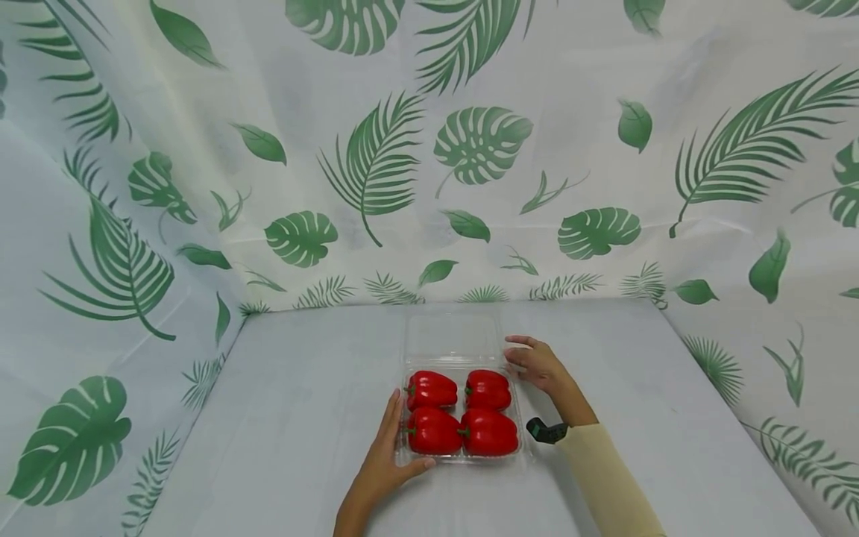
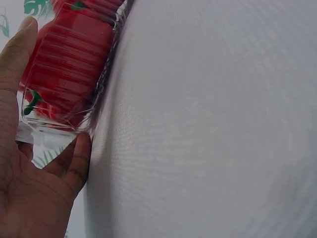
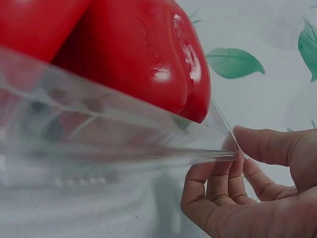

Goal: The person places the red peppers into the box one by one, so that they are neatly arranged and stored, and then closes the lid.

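A clear plastic clamshell container (image 1: 459,460) lies on the table with its lid (image 1: 452,335) folded open toward the back. Several red bell peppers (image 1: 489,432) with green stems sit in its tray in two rows. My left hand (image 1: 384,461) rests at the front left corner, fingers along the left wall and thumb on the front edge. In the left wrist view, that hand (image 2: 44,183) spreads about the ribbed wall. At the back right, my right hand (image 1: 537,364) is beside the lid. The right wrist view shows its thumb and fingertips (image 3: 247,141) pinching a clear plastic edge.
A white cloth covers the table (image 1: 302,410). Behind it and along both sides hangs a white curtain (image 1: 403,186) printed with green leaves. A dark wrist device (image 1: 546,430) sits at the right wrist, by a pale yellow sleeve (image 1: 607,477).
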{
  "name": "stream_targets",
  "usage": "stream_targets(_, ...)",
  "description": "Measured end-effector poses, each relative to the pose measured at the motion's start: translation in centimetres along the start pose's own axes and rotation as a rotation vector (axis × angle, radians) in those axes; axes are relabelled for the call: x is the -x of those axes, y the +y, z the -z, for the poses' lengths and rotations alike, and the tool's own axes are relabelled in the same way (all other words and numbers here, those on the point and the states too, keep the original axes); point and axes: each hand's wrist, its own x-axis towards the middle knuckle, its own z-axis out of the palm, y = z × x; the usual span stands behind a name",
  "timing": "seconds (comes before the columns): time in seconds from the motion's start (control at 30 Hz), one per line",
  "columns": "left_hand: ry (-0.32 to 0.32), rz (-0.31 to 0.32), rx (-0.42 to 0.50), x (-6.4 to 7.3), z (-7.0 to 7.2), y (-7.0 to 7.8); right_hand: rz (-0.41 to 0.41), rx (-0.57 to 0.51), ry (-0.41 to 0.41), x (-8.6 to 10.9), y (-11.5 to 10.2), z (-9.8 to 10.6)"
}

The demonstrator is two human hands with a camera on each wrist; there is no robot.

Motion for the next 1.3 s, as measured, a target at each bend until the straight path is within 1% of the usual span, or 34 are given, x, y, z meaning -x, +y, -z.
stream_targets(0.17,-0.002,0.017,-0.007,0.0,-0.1,-0.1,0.036,0.004,-0.003,0.1,0.0,0.0)
stream_targets(0.47,-0.001,0.016,-0.015,0.0,-0.1,-0.1,0.082,-0.016,-0.027,0.7,-0.6,0.5)
stream_targets(0.63,0.002,0.014,-0.014,0.0,-0.1,-0.1,0.127,0.064,-0.053,1.1,-0.7,0.8)
stream_targets(0.8,0.002,0.014,-0.018,0.0,-0.2,-0.1,0.157,0.137,-0.045,1.4,-0.5,1.0)
stream_targets(0.93,-0.004,0.001,-0.009,0.1,-0.2,-0.2,0.178,0.189,-0.035,1.7,-0.3,1.2)
stream_targets(1.0,-0.006,-0.002,0.005,0.1,-0.2,-0.2,0.186,0.201,-0.023,1.9,-0.2,1.3)
stream_targets(1.2,-0.004,0.007,0.008,0.1,-0.2,-0.1,0.222,0.230,-0.034,2.4,0.0,1.7)
stream_targets(1.3,-0.005,0.010,0.007,0.1,-0.1,-0.2,0.255,0.259,-0.036,2.6,0.2,1.9)
